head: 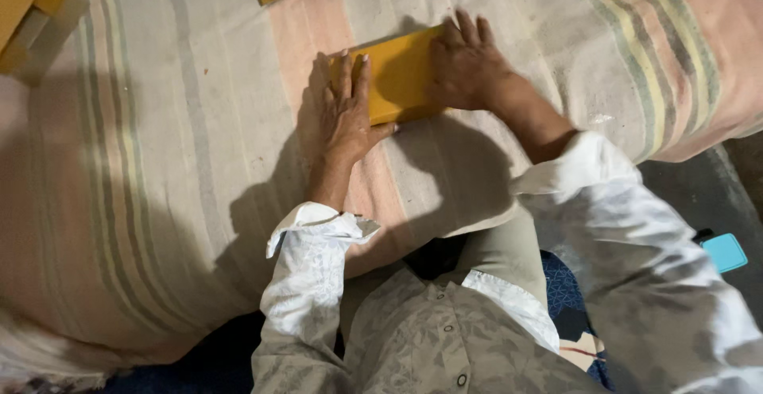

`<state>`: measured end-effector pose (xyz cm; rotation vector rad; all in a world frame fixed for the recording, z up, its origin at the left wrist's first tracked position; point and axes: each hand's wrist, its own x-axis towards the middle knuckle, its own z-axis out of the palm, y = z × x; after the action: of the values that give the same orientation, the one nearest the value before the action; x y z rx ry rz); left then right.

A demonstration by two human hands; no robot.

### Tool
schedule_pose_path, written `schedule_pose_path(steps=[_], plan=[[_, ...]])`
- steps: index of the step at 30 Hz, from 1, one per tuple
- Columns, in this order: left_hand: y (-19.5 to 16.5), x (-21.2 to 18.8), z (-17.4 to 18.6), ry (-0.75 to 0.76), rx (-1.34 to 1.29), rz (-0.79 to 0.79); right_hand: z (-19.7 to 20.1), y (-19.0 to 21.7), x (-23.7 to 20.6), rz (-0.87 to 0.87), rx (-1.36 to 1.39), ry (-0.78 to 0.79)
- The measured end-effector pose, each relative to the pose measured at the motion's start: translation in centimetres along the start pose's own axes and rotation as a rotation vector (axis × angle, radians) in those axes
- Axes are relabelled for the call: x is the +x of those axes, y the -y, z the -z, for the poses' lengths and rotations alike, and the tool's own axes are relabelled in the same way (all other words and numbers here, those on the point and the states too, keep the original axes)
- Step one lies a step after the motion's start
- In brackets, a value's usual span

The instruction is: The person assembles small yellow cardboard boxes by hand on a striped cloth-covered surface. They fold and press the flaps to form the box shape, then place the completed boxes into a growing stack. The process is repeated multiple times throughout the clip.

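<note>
The yellow packet (401, 76) lies flat on the striped blanket (159, 164) at upper centre of the frame, long axis running left to right; left hand (346, 112) presses its left end, right hand (465, 64) its right end; fingers flat, slightly spread, gripping nothing; both hands equally near.

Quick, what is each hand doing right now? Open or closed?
Left hand: open, flat, fingers resting on the left end of the yellow flat packet.
Right hand: open, palm down, pressing the packet's right end.

yellow packet (401, 76), striped pink blanket (159, 164), teal obj (725, 252)
</note>
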<state>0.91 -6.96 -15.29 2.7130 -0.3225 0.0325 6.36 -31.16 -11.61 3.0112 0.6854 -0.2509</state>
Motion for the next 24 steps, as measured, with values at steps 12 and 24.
schedule_pose_path(steps=[12, 24], plan=[[0.0, 0.1, 2.1, 0.184, -0.145, 0.108, -2.4, 5.7, 3.7, -0.011, 0.108, -0.385], [-5.1, 9.0, -0.6, -0.042, 0.104, 0.119, -1.6, 4.1, 3.3, -0.193, 0.353, -0.445]])
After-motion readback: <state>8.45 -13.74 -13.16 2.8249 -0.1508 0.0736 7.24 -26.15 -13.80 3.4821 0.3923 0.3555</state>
